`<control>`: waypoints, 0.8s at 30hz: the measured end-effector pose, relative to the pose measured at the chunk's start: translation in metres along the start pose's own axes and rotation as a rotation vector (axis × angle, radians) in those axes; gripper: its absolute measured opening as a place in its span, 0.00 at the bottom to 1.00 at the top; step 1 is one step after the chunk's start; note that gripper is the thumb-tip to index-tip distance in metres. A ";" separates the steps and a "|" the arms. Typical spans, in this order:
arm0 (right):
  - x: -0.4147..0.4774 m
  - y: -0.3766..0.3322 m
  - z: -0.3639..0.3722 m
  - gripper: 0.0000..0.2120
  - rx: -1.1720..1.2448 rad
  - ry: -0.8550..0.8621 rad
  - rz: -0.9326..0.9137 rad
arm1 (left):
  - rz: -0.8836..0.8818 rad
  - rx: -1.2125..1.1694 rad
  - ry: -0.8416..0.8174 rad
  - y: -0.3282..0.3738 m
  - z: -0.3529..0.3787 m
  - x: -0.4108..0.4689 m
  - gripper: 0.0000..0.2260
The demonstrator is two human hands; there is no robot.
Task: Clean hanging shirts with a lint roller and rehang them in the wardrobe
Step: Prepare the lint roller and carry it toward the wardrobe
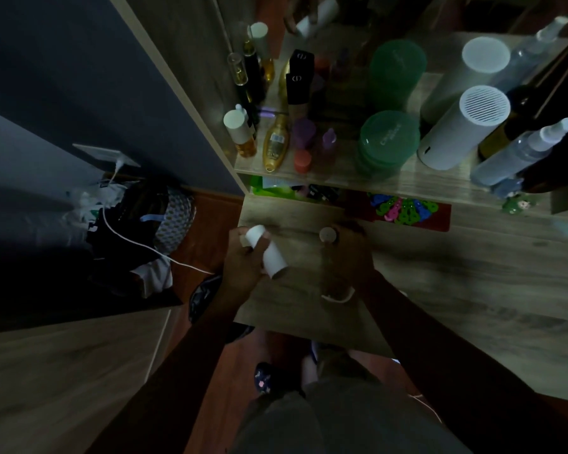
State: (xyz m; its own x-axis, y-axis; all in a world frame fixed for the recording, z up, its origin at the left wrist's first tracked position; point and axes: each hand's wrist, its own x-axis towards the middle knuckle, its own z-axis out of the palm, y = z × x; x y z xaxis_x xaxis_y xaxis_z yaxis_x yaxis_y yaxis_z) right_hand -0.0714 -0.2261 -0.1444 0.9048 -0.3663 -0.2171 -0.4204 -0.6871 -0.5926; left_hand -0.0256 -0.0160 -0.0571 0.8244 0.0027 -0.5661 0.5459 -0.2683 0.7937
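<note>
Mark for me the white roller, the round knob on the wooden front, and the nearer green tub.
white roller (267, 252): head view, middle of its white barrel.
round knob (327, 234): head view, centre of its flat face.
nearer green tub (389, 139): head view, centre of its lid.

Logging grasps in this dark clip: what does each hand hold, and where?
The left hand grips a white tube round its far half, open end free. The right hand is at the drawer knob; too dark to tell a grip.

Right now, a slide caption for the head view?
Left hand grips white lint roller at the wooden drawer; right hand beside its knob.
</note>
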 end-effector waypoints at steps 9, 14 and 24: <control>0.004 -0.006 0.014 0.28 0.088 -0.054 0.091 | -0.138 -0.223 0.033 -0.001 -0.010 0.001 0.23; 0.002 -0.024 -0.007 0.10 0.189 -0.152 0.061 | -0.139 -0.304 0.006 -0.001 -0.017 -0.001 0.22; -0.032 -0.072 -0.037 0.04 0.773 -0.276 0.050 | -0.205 -0.506 0.077 0.000 -0.021 -0.004 0.24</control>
State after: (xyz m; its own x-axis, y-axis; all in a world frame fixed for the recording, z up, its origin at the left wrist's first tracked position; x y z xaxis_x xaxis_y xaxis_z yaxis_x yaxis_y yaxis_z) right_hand -0.0730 -0.1884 -0.0661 0.9128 -0.1482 -0.3807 -0.3865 -0.0114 -0.9222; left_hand -0.0261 0.0038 -0.0504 0.6919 0.0814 -0.7174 0.6846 0.2416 0.6877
